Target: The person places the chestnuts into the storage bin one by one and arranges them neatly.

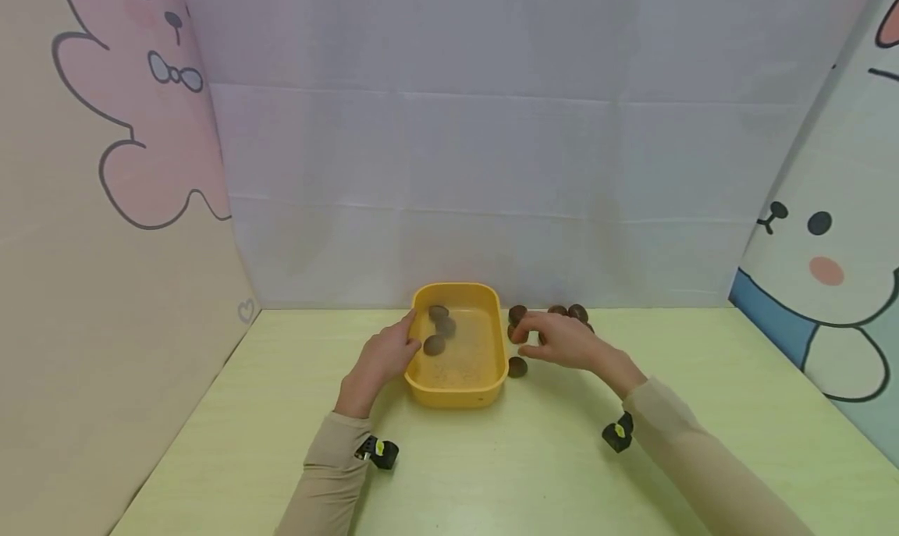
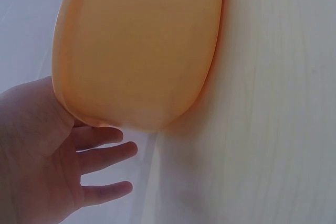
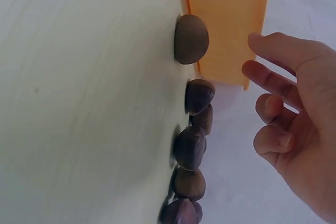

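A yellow plastic bin [image 1: 456, 398] stands on the table with several brown chestnuts [image 1: 435, 345] inside; one looks blurred. My left hand [image 1: 385, 354] grips the bin's left rim, thumb over the edge and fingers outside. In the left wrist view those fingers [image 2: 107, 157] extend past the bin's wall [image 2: 139, 51]. My right hand [image 1: 565, 341] hovers just right of the bin, holding nothing. Its thumb and forefinger are apart and the other fingers bend, as the right wrist view shows. Below it, a single chestnut [image 1: 517, 367] lies close beside the bin's right wall.
Several more chestnuts [image 1: 578, 313] lie bunched right of the bin, partly hidden by my right hand. A white cloth backdrop [image 1: 449, 154] rises behind the table's [image 1: 492, 473] far edge. Printed cloth panels stand at left and right.
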